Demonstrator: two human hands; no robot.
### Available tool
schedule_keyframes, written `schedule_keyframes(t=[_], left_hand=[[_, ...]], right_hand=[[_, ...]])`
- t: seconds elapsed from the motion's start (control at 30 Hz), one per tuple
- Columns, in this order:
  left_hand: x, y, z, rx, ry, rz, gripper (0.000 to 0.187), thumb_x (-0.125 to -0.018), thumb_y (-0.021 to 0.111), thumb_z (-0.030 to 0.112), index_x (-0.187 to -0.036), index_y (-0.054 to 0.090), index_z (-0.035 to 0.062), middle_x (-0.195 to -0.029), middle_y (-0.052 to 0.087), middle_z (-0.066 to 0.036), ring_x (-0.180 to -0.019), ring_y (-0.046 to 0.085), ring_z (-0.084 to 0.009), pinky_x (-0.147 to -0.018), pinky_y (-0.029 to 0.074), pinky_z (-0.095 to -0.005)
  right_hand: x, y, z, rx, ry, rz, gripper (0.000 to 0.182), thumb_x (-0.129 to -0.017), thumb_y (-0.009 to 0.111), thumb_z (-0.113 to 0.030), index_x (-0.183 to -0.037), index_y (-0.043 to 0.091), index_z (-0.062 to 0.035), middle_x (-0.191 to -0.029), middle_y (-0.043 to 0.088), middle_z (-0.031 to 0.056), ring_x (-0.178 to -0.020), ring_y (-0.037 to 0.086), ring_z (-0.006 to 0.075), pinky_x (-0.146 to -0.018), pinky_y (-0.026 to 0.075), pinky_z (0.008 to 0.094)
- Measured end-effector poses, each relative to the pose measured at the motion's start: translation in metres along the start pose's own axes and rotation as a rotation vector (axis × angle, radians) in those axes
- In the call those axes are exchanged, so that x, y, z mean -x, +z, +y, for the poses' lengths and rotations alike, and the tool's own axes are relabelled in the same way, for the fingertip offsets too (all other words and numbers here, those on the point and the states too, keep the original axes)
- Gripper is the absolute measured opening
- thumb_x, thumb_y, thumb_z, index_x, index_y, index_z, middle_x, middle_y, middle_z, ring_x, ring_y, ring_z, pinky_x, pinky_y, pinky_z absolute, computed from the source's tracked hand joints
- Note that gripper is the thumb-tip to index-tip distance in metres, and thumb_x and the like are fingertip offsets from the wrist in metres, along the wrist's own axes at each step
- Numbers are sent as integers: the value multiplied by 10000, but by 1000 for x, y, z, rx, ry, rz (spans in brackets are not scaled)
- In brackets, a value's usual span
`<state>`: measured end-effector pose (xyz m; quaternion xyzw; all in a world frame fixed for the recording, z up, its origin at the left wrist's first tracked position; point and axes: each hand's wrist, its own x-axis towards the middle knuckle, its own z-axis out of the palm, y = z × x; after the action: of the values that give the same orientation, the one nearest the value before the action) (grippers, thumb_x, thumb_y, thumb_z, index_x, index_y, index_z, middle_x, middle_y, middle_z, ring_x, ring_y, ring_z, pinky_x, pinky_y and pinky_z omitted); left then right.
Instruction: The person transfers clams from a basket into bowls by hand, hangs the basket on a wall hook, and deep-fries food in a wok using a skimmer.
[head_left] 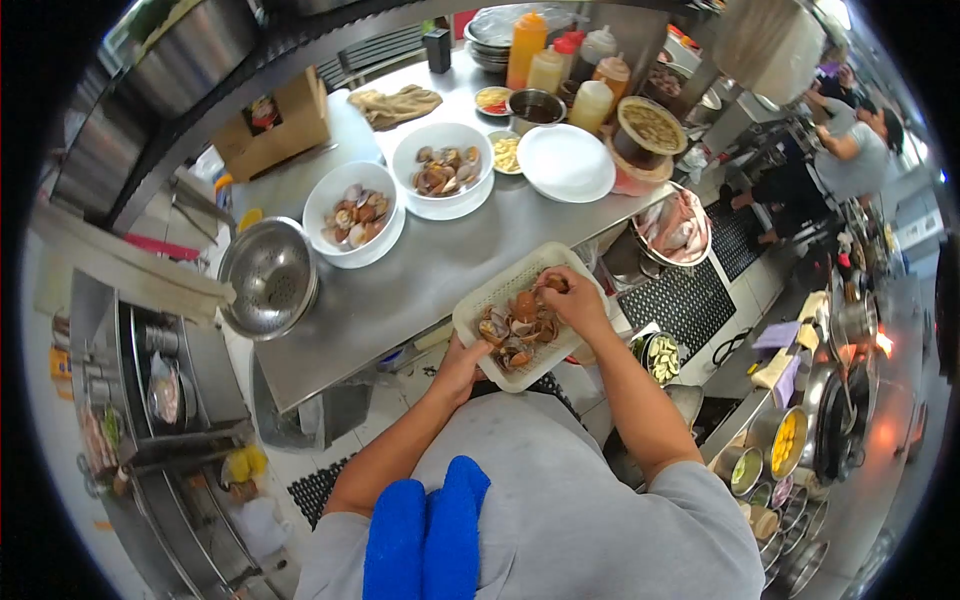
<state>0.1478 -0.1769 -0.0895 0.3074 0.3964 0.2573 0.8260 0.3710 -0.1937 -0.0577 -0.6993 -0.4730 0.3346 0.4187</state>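
A cream plastic basket (467,318) with clams (515,330) in it is held in front of my body, by the steel counter's edge. My left hand (460,370) grips its near left side, the thumb over the rim. Over the basket's right side, my right hand (575,298) has its fingers pinched on a brown clam (553,284). Beyond the basket stand two white bowls of clams, one bowl (358,215) at the left and the other bowl (442,170) further right. Each rests on white dishware beneath it.
On the steel counter (440,265) are a white plate (566,163), squeeze bottles (527,50), a sauce pot (535,108) and a cloth (395,105). A steel colander (268,278) sits at the left corner. Right are a meat-filled pot (673,228), a lit stove (884,343) and a co-worker (850,150).
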Motion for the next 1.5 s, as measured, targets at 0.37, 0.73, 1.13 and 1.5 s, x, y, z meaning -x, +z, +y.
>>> schedule_keyframes(t=[0.37, 0.73, 1.13, 1.5], left_hand=[[13, -33, -20, 12, 61, -18, 679, -759, 590, 159, -1353, 266, 102, -1166, 493, -117, -1002, 557, -214, -685, 548, -380], [35, -57, -12, 50, 46, 21, 688, -798, 530, 102, -1397, 191, 111, -1299, 424, -125, -1127, 515, -240, -772, 552, -406], [40, -51, 7, 46, 67, 70, 720, -763, 581, 173, -1373, 213, 71, -1196, 474, -129, -1024, 545, -239, -742, 533, -407], [3, -46, 11, -16, 61, -5, 589, -770, 562, 116, -1315, 346, 55, -1149, 530, -102, -1023, 571, -213, -775, 542, -367]], right_hand=[[-96, 33, -90, -348, 57, -120, 219, -802, 586, -154, -982, 601, -29, -875, 614, 62, -733, 587, 129, -585, 493, 247], [-208, 201, -140, 368, -400, -226, 211, -751, 636, -179, -891, 620, -21, -783, 647, 115, -729, 628, 224, -667, 501, 330], [-230, 157, -141, 167, -276, -383, 519, -798, 638, -297, -1217, 527, -11, -1084, 636, 156, -943, 621, 244, -822, 472, 317], [-26, -55, -52, 43, 103, -230, 298, -868, 595, -156, -1138, 584, -30, -977, 650, 56, -879, 606, 134, -751, 473, 263]])
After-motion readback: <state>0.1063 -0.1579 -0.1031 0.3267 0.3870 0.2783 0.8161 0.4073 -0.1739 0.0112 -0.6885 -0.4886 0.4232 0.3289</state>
